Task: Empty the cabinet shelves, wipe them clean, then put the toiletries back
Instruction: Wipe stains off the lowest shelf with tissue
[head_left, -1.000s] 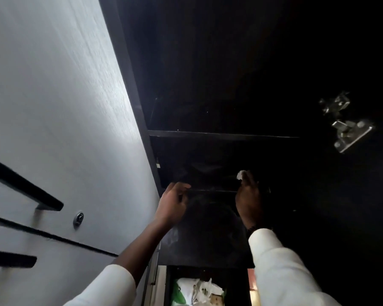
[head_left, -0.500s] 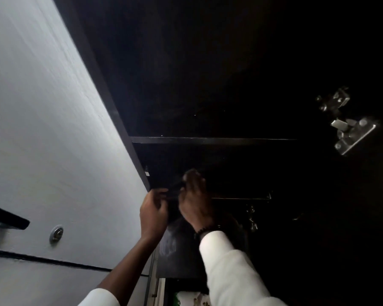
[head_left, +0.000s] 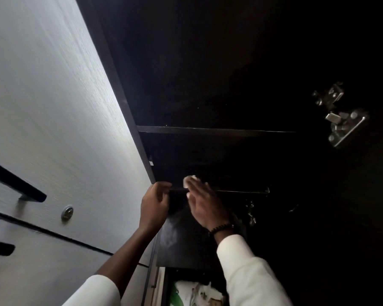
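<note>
Right hand shifted rightward since before, fingers flat pressing white cloth | left hand grip curled on shelf edge

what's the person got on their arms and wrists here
Both arms wear white long sleeves. The left sleeve is pushed up, leaving the forearm bare. The right sleeve reaches close to the wrist, where a dark beaded bracelet sits. No gloves or rings show on the left hand or right hand.
</note>
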Tool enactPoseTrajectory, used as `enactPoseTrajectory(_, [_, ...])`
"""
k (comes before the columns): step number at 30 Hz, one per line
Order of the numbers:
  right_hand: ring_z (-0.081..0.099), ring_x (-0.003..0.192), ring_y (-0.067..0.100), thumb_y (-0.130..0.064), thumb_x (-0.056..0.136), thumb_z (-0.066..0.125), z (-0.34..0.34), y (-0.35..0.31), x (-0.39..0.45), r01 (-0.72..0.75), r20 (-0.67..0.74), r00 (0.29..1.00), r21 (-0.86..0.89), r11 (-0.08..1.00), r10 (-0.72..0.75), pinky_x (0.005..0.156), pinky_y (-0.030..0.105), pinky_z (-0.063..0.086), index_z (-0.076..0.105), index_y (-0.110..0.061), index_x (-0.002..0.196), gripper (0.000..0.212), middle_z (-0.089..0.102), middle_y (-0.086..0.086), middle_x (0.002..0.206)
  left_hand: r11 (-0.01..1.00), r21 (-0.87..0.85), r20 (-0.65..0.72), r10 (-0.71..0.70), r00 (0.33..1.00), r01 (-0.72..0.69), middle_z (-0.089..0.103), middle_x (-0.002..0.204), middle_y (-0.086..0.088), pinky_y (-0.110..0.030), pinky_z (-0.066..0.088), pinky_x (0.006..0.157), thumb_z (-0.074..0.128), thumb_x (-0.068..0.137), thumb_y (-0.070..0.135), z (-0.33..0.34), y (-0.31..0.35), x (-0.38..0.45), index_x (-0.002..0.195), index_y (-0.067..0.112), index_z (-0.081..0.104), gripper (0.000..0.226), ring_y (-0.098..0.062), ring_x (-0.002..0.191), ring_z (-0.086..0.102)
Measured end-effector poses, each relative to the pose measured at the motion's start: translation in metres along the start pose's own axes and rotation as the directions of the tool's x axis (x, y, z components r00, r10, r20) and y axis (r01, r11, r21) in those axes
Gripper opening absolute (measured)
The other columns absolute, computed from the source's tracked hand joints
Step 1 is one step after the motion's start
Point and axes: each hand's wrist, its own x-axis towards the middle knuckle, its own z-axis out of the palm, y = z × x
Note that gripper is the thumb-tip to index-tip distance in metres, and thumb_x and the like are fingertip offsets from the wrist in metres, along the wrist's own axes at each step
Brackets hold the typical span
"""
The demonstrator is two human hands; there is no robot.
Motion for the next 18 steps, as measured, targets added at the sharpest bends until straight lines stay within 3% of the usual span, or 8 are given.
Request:
enactPoseTrajectory(4, [0.044, 0.136, 0.018, -0.025, 0.099, 0.033, -0.034, 0.067, -0.041, -0.201, -0.203, 0.963, -0.098, 0.975, 0.178, 0.11, 0.044, 0.033, 0.053, -0.012, 0.14, 0.047, 0.049, 0.001, 0.146, 0.997, 0.033, 0.07, 0.061, 0.996, -0.063, 0.06, 0.102, 0.011, -0.005, 0.042, 0.07, 0.056, 0.087, 0.001, 0.007, 0.013, -0.001, 0.107, 0.022, 0.068, 0.032, -0.001, 0.086, 0.058])
enactPoseTrajectory(9, [0.039, 0.139, 0.033, -0.035, 0.098, 0.035, -0.028, 0.063, -0.044, -0.453, -0.317, 0.856, -0.078, 0.888, 0.409, 0.115, 0.046, 0.028, 0.049, -0.002, 0.141, 0.055, 0.047, 0.014, 0.147, 0.999, 0.008, 0.06, 0.036, 0.998, -0.037, 0.061, 0.101, 0.011, -0.008, 0.042, 0.071, 0.056, 0.092, 0.005, 0.005, 0.003, -0.003, 0.107, 0.022, 0.067, 0.026, -0.003, 0.086, 0.058])
enactPoseTrajectory(12, [0.037, 0.14, 0.034, -0.034, 0.095, 0.039, 0.006, 0.005, -0.017, -0.357, -0.251, 0.904, 0.006, 0.934, 0.347, 0.117, 0.045, 0.024, 0.049, 0.0, 0.139, 0.057, 0.045, 0.017, 0.147, 1.0, -0.01, 0.033, 0.012, 0.999, -0.011, 0.062, 0.099, 0.009, -0.018, 0.048, 0.071, 0.056, 0.093, 0.006, 0.0, -0.008, -0.004, 0.101, 0.024, 0.066, 0.022, -0.007, 0.087, 0.061])
enactPoseTrajectory(16, [0.016, 0.15, 0.024, -0.03, 0.097, 0.033, 0.032, -0.046, 0.033, -0.178, -0.03, 0.984, 0.007, 0.984, 0.178, 0.123, 0.036, 0.004, 0.032, -0.007, 0.151, 0.059, 0.025, 0.009, 0.16, 1.0, -0.014, -0.028, 0.006, 1.0, -0.007, 0.064, 0.097, 0.008, -0.008, 0.046, 0.064, 0.056, 0.093, 0.004, -0.013, -0.011, -0.001, 0.095, 0.028, 0.063, 0.025, -0.009, 0.084, 0.063])
enactPoseTrajectory(18, [0.014, 0.15, 0.023, -0.024, 0.099, 0.037, 0.031, -0.052, 0.06, -0.062, 0.061, 0.996, -0.019, 0.998, 0.063, 0.121, 0.032, 0.003, 0.028, -0.008, 0.152, 0.057, 0.023, 0.008, 0.16, 1.0, -0.016, -0.045, -0.001, 0.999, 0.0, 0.065, 0.097, 0.006, -0.006, 0.045, 0.065, 0.056, 0.093, 0.003, -0.016, -0.009, -0.001, 0.096, 0.026, 0.064, 0.025, -0.008, 0.083, 0.062])
